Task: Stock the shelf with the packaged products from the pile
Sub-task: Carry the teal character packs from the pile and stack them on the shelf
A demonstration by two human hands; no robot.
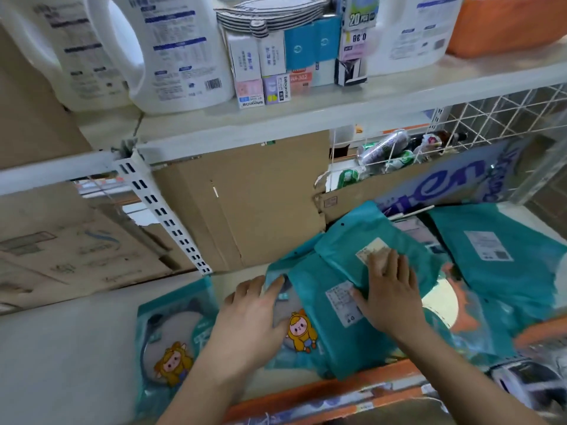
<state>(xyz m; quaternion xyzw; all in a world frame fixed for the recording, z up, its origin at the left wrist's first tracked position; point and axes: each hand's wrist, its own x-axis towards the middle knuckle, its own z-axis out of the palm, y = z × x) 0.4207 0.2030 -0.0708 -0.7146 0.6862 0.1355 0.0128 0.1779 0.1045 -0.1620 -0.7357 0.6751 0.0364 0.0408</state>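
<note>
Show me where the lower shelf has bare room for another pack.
Bare lower shelf lies left of the cartoon pack, before the cardboard boxes. Rightward is crowded: teal packs overlap under the left hand and right hand.

Pack [358, 14] — "20 PCS"; box [276, 88] — "bitoon".

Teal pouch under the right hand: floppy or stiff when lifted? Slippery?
Probably floppy: the teal pouch is a flat soft bag lying tilted over the pouches beneath. Likely light for its size, since it looks thin. Its smooth film may slide on them; the right hand rests flat on it.
</note>
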